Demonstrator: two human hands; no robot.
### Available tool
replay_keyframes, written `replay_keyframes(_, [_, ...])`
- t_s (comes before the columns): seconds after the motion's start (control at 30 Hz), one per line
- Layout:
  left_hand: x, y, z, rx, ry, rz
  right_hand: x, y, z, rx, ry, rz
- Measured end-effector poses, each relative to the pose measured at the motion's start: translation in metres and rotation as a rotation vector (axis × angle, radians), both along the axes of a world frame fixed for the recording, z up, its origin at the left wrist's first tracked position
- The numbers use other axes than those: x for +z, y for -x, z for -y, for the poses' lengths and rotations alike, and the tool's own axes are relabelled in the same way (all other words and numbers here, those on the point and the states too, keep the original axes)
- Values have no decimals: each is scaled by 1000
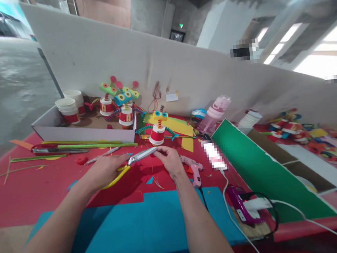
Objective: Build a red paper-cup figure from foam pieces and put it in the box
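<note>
Yellow-handled scissors [120, 175] point to the right over the red table, their blades near my right hand. My left hand [109, 168] is closed on the scissors near the pivot. At the blade tips, my right hand [169, 160] has its thumb and fingers pinched together; what they hold, if anything, is too small to tell. Just beyond the blades stands a red and white paper-cup figure [157, 134] with a yellow head and teal coiled arms. A pink glue gun [194, 168] lies to the right of my right hand.
Blue sheet [131, 233] at the front edge. White box [82, 132] with cup figures and stacked cups [68, 110] at the back left. Green-sided box [250, 166], purple power strip [242, 205] with cables, and pink bottle [215, 112] on the right.
</note>
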State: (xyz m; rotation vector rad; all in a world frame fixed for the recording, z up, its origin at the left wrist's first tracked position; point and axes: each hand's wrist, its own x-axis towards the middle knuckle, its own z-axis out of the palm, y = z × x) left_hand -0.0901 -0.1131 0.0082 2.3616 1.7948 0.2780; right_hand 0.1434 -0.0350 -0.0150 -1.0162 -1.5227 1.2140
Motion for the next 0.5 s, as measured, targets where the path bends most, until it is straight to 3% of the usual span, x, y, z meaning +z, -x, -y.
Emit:
replay_keyframes(0.17, [0, 9, -3, 97, 11, -104, -2, 1, -3, -159, 144, -190])
replay_keyframes(0.3, [-3, 22, -6, 207, 79, -189, -1, 1, -5, -150, 257, -431])
replay_keyframes(0.5, [-8, 33, -7, 204, 129, -140, 2, 1, -6, -167, 263, -510])
